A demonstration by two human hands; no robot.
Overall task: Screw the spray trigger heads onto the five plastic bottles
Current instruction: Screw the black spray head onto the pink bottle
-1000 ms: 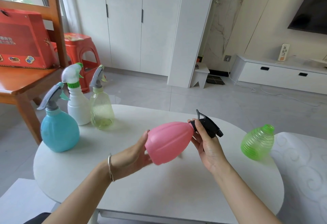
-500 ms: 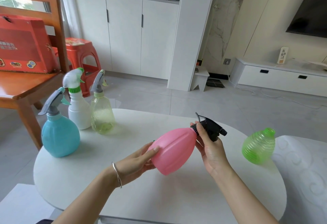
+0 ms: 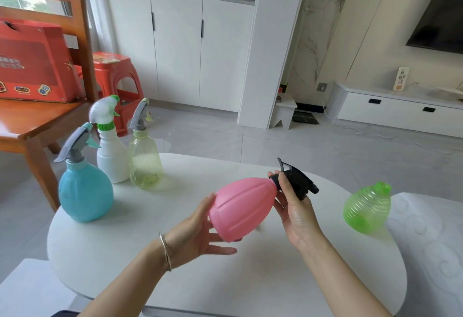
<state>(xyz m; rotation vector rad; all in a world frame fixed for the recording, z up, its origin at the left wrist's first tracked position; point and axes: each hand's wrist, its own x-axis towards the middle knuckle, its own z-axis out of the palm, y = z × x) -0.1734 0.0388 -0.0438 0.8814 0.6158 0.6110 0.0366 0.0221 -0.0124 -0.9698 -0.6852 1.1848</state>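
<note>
A: Pink bottle (image 3: pixel 241 207) status?
B: Held off the table (image 3: pixel 288 279), lying tilted, neck toward the right hand (image 3: pixel 295 212). Black head (image 3: pixel 297 181) sits on that neck; whether it is fully threaded cannot be read from this angle.
A: Right hand?
B: Fingers closed around the collar of the black head, palm facing the bottle.
A: Left hand (image 3: pixel 200 234)?
B: Under the bottle's base, fingers spread apart, thumb against the side. It cradles rather than grips.
A: The others?
B: Far beyond the left hand, three stand upright, heads on: blue bottle (image 3: pixel 85 191), white bottle (image 3: pixel 111 159), yellow bottle (image 3: pixel 145 164), close together. Well out past the right hand, green bottle (image 3: pixel 367 207), tilted, neck bare, by the table's edge
</note>
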